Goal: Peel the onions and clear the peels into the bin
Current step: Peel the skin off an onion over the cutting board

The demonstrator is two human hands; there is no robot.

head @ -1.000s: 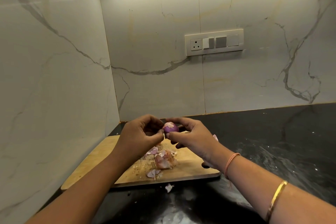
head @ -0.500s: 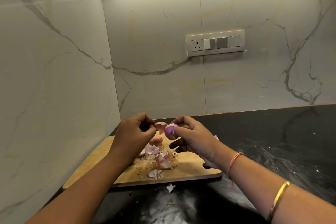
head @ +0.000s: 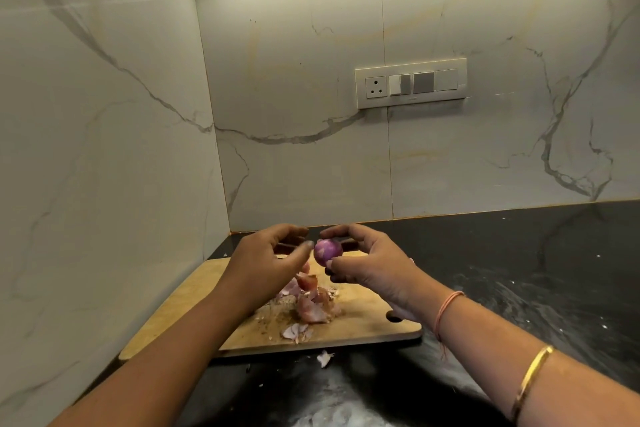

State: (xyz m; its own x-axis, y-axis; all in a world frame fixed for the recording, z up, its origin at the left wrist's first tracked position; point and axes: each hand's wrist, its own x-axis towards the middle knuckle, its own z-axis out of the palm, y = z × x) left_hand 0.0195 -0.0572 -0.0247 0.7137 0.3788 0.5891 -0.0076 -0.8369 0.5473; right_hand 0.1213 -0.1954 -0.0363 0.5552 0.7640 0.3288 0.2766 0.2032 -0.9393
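Observation:
A small purple onion (head: 327, 252), mostly bare of skin, is held above the wooden cutting board (head: 367, 331) by the fingertips of my right hand (head: 367, 263). My left hand (head: 266, 262) is just left of it, fingers loosely curled and the thumb tip touching the onion's left side. A pinkish piece of peel (head: 307, 281) is below the hands, over a heap of onion peels (head: 311, 308) on the middle of the board. No bin is in view.
The board lies on a black stone counter (head: 536, 281) in a corner between marble walls. One stray peel (head: 325, 358) lies on the counter in front of the board. A socket and switch panel (head: 410, 82) is on the back wall.
My left hand pulled a piece of skin off the onion, moved away left, and let it drop toward the heap. It is now back at the onion, which my right hand has turned.

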